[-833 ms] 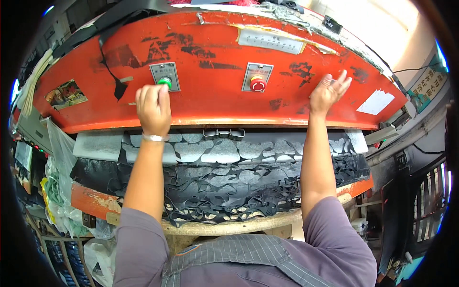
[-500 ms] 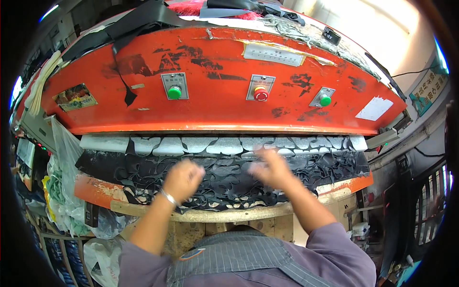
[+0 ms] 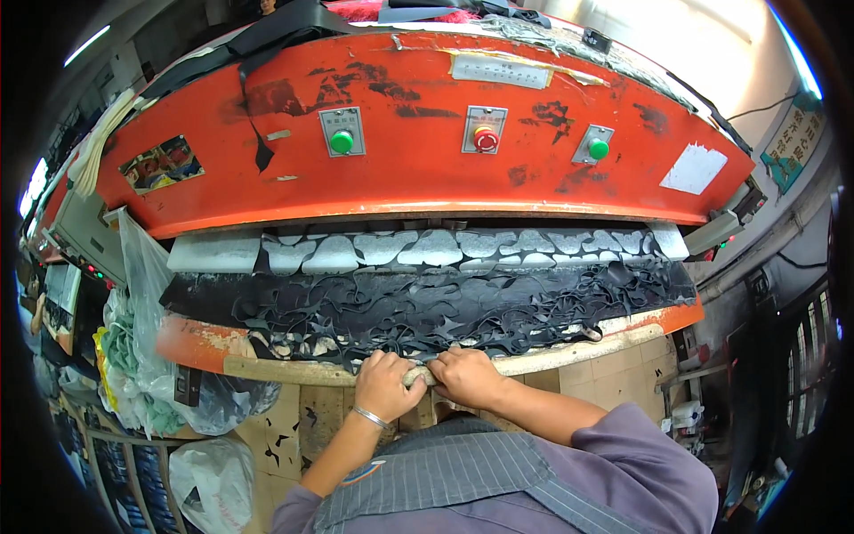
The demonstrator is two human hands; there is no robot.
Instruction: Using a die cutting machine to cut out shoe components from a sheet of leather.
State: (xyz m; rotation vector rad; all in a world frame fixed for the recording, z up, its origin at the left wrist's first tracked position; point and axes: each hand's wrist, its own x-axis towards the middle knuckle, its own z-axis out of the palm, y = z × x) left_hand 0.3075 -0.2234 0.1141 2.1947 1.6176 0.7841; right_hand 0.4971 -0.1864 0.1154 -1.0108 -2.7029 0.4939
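My left hand point(image 3: 389, 384), with a silver bracelet on its wrist, curls over the pale front bar point(image 3: 289, 370) of a red press. Close beside it, my right hand point(image 3: 465, 374) grips the same bar, fingers wrapped over the top. Just beyond both hands lies a tangle of black cut-out sheet scrap point(image 3: 427, 307), strips and curls heaped along the ledge. Farther back, the holed part of that sheet spreads across a white cutting board point(image 3: 213, 252), which shows through the openings. The undersides of my fingers are hidden.
The red press body point(image 3: 400, 182) rises behind the board, carrying a green button point(image 3: 342, 141), a red stop button point(image 3: 485, 139) and another green button point(image 3: 598, 149). Clear plastic bags point(image 3: 147, 267) hang at left; a white bag point(image 3: 212, 481) stands on the floor below.
Both hands have come down and toward me, from above the black scrap onto the front bar, and closed on it. The view has shifted slightly.
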